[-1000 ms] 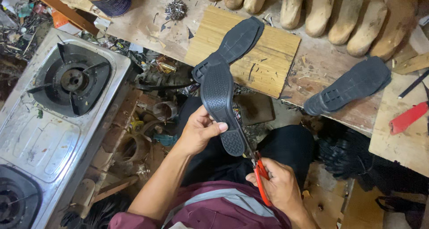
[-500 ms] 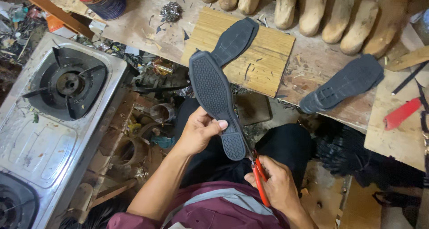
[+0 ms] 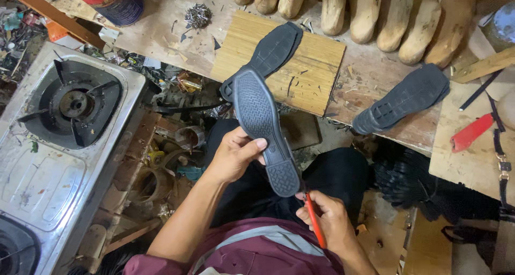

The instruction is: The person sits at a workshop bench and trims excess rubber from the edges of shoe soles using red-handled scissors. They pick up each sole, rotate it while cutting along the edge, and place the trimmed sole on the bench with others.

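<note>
Left hand (image 3: 236,157) grips a black rubber shoe sole (image 3: 264,127) at its narrow waist, thumb across the tread, toe end pointing far, heel end near the lap. Right hand (image 3: 327,221) is closed around a red-handled knife (image 3: 315,226), its tip right at the heel edge of the sole; the blade itself is too small to make out. Sole is held in the air over the lap, just near of the counter (image 3: 365,76). Two more black soles lie there: one on a pale wooden board (image 3: 300,71), another (image 3: 402,98) to the right. Wooden shoe lasts (image 3: 375,12) line the far edge; a gas stove (image 3: 64,125) sits left. Judgement: trimming the heel edge goes best with the sole pinched firm, thumb kept clear of the blade line, short shallow strokes following the moulded rim, and the sole turned rather than the knife.
</note>
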A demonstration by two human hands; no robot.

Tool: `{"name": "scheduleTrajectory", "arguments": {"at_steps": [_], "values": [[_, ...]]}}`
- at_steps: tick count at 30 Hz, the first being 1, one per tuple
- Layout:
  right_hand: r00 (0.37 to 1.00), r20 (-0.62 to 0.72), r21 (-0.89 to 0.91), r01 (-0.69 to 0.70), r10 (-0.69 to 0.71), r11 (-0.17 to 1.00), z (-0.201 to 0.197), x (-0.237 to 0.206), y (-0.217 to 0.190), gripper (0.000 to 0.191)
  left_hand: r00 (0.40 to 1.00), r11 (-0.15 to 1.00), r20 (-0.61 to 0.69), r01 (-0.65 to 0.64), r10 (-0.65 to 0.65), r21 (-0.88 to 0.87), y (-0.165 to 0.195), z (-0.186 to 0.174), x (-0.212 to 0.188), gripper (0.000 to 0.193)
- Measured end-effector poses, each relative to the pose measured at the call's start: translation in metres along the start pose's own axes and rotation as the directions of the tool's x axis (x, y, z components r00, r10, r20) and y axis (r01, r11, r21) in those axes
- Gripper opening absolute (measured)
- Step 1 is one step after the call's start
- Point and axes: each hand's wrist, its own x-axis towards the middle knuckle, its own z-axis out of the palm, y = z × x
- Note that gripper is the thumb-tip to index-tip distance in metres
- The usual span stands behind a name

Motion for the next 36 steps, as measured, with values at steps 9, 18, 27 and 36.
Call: {"name": "scheduleTrajectory", "arguments": {"at_steps": [9, 18, 27, 36], "values": [[0.933, 0.086, -0.103, 0.356, -0.348, 0.929, -0.012, 0.0, 0.001, 0.026, 0.997, 1.0, 0.075, 0.002, -0.003, 0.008, -0.004, 0.009, -0.003, 0.023], [0.992, -0.044, 0.056, 0.124, -0.121, 0.991, 0.005, -0.006, 0.008, 0.032, 0.992, 0.976, 0.119, 0.053, -0.029, -0.211, -0.016, 0.022, -0.001, 0.029], [0.946, -0.086, 0.039, 0.317, -0.313, 0.948, 0.009, -0.002, 0.009, 0.015, 0.988, 0.966, 0.153, 0.069, -0.031, -0.249, -0.017, 0.037, 0.003, 0.03], [0.974, -0.122, 0.21, 0.213, -0.191, 0.954, 0.017, 0.001, -0.006, 0.024, 0.982, 0.947, 0.161, 0.14, -0.096, -0.29, -0.021, 0.043, -0.002, 0.033]]}}
